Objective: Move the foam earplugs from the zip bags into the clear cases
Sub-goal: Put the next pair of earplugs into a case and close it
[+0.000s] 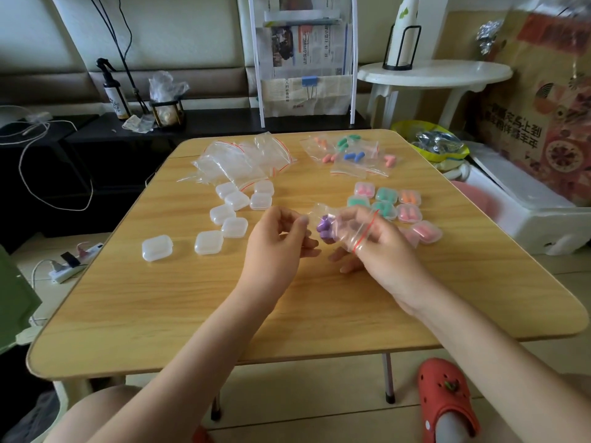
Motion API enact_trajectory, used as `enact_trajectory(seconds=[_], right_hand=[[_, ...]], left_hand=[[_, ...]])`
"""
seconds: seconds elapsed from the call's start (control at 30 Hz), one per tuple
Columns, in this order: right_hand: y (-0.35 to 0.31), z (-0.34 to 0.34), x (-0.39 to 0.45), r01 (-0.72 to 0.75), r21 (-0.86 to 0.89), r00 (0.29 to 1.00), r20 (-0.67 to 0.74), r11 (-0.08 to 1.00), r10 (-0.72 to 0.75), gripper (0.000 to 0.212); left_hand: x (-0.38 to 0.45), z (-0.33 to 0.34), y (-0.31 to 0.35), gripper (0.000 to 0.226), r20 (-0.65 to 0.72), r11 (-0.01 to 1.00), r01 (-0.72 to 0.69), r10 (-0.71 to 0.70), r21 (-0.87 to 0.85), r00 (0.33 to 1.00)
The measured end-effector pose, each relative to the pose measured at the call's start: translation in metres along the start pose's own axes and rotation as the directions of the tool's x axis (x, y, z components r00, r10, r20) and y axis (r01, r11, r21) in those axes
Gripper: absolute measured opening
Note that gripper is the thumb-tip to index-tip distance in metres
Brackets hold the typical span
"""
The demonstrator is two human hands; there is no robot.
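**Purple earplugs sitting at the bag's closed end, between both hands**

The right hand is gripping a small zip bag above the wooden table, fingers curled round the bag's red-striped mouth end. The bag's long axis is running roughly left to right, and the purple earplugs are bunching at its far left end, just beside the fingertips of the left hand. The left hand is curling its fingers toward the bag's upper left corner; whether it is actually pinching the film I cannot tell. By my reading the left hand is the nearer one to the plugs, while the mouth is lying on the right-hand side, so the plugs need to travel right along the bag to get out.

The bag is thin, glossy, crinkling film. The plugs are looking soft, matte and stubby.

Left of the held bag, 8 empty cases are lying shut: small rounded squares of cloudy clear plastic. Right of it, filled cases are showing pink, green and orange plugs inside. Beyond the bag to the right, full zip bags are waiting; beyond it to the left, emptied bags are piling up.
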State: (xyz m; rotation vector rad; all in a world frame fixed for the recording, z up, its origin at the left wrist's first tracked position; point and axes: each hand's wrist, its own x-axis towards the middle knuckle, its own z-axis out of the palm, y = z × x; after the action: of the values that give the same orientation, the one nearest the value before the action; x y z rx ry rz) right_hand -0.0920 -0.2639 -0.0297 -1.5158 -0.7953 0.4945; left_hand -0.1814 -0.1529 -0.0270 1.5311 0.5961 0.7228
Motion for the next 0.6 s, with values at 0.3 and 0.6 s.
enact_trajectory(seconds=[0.3,0.6], right_hand=[[0.0028,-0.0058,0.0054,-0.051,-0.035,0.997,0.057,0.998,0.053,0.031],[-0.0011,-0.0042,0.0029,0.013,-0.244,0.989,0.146,0.970,0.024,0.028]], left_hand=[[-0.0035,0.0004,0.0025,0.007,0.142,0.996,-0.064,0.073,-0.068,0.987],[0.0029,-0.0009,-0.0050,0.016,-0.027,0.987,0.035,-0.040,-0.155,0.999]])
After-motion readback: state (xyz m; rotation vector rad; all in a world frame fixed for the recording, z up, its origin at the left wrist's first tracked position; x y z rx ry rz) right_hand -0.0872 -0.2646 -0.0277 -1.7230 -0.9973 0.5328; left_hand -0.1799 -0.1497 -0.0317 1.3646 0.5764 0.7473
